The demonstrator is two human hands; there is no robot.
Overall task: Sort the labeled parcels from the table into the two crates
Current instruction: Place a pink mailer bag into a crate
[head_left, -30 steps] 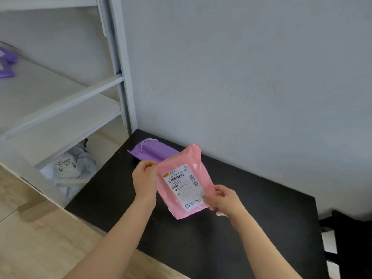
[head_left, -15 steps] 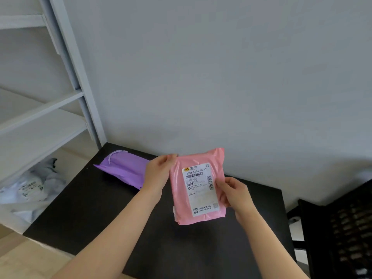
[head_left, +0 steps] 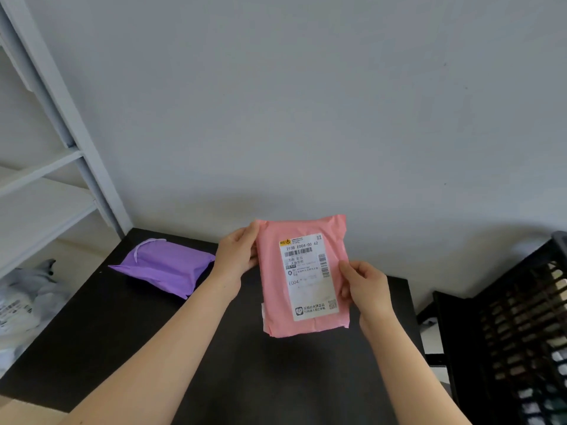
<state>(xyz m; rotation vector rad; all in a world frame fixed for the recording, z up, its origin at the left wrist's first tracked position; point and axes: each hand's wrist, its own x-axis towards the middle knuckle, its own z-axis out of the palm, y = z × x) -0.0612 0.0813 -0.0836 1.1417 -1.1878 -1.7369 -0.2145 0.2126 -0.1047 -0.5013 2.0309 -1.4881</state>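
Seen from the head, the flat pink plastic parcel with a white label (head_left: 273,305) is up over the black surface (head_left: 153,348); the left hand (head_left: 236,256) pinches its left edge, the right hand (head_left: 365,286) its right edge. It looks light, soft and slippery, so a firm grip on the edges suits it.

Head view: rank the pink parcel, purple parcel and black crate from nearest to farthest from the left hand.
1. Pink parcel: gripped by the left hand at its left edge.
2. Purple parcel: lying just left of that hand.
3. Black crate: far right.
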